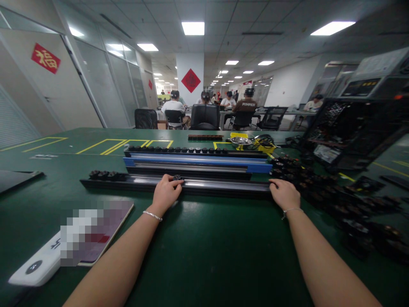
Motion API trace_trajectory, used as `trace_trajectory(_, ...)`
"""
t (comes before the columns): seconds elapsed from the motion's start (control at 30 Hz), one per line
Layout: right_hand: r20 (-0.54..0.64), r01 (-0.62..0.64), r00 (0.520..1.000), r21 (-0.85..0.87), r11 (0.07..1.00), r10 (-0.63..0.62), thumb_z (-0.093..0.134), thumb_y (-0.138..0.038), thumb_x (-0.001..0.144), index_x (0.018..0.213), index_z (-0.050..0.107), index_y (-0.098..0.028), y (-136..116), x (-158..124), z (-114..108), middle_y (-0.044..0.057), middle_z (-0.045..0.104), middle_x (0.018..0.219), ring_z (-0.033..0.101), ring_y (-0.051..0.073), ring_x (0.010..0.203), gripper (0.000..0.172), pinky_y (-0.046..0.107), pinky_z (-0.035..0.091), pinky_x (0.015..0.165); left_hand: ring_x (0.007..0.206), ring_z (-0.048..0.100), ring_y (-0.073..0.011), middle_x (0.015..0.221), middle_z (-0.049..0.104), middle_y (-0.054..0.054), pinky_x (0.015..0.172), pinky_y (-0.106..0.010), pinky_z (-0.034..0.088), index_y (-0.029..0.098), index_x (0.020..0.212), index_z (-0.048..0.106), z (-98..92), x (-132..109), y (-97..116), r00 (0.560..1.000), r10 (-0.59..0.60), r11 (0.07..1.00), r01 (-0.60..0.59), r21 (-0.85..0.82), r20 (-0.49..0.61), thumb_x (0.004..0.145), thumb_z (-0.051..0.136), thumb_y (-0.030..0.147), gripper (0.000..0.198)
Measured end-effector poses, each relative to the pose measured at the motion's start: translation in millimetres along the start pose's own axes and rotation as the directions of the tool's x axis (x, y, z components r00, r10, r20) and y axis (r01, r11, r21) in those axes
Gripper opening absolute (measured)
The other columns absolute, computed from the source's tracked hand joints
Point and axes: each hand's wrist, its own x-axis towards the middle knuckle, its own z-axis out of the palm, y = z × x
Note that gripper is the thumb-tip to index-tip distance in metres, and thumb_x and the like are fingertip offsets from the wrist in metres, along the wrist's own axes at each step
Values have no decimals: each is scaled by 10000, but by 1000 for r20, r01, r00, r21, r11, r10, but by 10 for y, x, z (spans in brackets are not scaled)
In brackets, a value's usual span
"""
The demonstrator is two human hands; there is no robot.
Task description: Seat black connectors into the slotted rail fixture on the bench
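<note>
A long black rail (223, 186) with a shiny channel lies across the green table in front of me. My left hand (166, 192) is closed at its middle, thumb and index finger on a small dark part (177, 177) in the channel. At the rail's right end, my right hand (285, 192) pinches the rail's edge. Several small black parts (104, 175) sit in the channel at the left end. Just behind it lies a blue rail (204, 160), with a row of small black parts (166, 149) beyond it.
A heap of black parts (335, 192) spreads over the right side, beside an open black computer case (345, 132). A white device (35, 268) and a phone-like slab (118, 217) lie at near left. A metal bowl (241, 141) stands behind the rails. People (174, 106) sit farther back.
</note>
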Motion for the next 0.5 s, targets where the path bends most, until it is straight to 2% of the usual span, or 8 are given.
trace_trajectory(0.5,-13,-6,1000,-2,1000,6,347,-316,827,1042,694,-242,-12,-15,-2,29,645,1166,519,231,1113,416,383,425,916,932,603,-167,1050,560,-38,900,-299,480,317,1001,718,-17,0,18,1000,9,1000,-9,-20,19,822,493,305,287)
